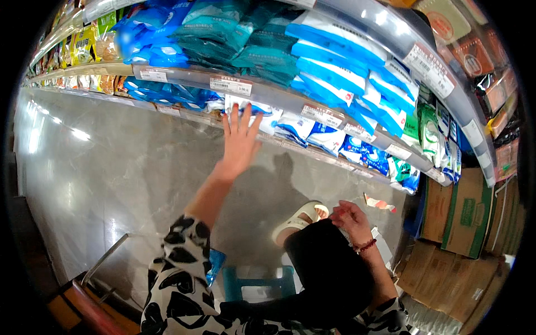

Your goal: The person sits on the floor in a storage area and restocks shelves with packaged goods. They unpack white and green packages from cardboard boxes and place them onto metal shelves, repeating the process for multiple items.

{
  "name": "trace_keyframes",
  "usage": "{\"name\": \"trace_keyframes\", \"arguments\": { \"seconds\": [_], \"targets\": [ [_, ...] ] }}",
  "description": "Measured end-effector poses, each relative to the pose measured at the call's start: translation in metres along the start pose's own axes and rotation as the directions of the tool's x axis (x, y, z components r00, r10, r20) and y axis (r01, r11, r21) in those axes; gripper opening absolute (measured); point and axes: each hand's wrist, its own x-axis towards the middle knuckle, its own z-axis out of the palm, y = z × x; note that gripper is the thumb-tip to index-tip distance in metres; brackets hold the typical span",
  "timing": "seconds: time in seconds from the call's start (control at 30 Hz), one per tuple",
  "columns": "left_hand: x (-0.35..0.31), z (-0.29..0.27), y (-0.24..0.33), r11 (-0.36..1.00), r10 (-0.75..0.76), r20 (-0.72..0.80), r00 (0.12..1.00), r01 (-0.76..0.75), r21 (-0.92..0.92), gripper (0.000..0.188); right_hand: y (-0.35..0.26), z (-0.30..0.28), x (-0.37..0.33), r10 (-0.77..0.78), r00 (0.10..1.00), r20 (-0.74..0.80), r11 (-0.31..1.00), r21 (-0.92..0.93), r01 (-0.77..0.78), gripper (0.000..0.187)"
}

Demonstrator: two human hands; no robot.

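Note:
My left hand (241, 139) reaches out with its fingers spread, holding nothing. Its fingertips are at a white and blue bag (268, 120) on the lower shelf; I cannot tell whether they touch it. More white and blue bags (325, 137) lie in a row to its right, and dark blue bags (167, 92) to its left. Above, the upper shelf carries teal bags (215, 30) and a stack of light blue and white bags (335, 64). My right hand (352, 223) hangs loosely by my knee, fingers slightly bent and apart, nothing visible in it.
Price-label rails (268, 94) edge the shelves. Cardboard boxes (466, 215) are stacked at the right. Beneath me stands a teal stool (259, 276), with a blue packet (215, 267) beside it. A red and white scrap (379, 204) lies on the grey floor (162, 167). A metal-framed object (106, 254) is at the lower left.

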Motion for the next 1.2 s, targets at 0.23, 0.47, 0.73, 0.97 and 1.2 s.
{"name": "trace_keyframes", "arguments": {
  "seconds": [0.23,0.47,0.73,0.97,1.2],
  "targets": [
    [0.035,0.069,-0.078,0.937,-0.051,0.406,0.912,-0.097,0.337,0.040,0.077,-0.110,-0.096,-0.241,0.754,-0.611,0.966,-0.226,0.126,0.026],
    [0.046,0.036,-0.031,0.824,-0.116,0.414,0.903,-0.145,0.548,0.064,0.249,-0.200,-0.252,0.488,0.709,-0.509,0.857,0.129,-0.498,0.028],
    [0.016,-0.105,0.191,0.810,0.531,0.450,0.718,-0.274,-0.518,0.049,0.281,-0.174,-0.204,0.197,0.954,-0.228,0.915,-0.307,-0.262,0.040],
    [-0.098,-0.222,0.436,0.031,0.999,0.031,0.008,-0.386,-0.922,0.036,0.234,-0.062,-0.133,-0.037,0.826,-0.563,0.920,0.304,0.248,0.042],
    [-0.166,-0.163,0.448,0.025,0.739,0.545,-0.396,-0.792,-0.610,0.021,0.239,-0.144,-0.180,0.290,0.942,-0.168,0.739,-0.586,-0.332,0.026]
  ]
}}
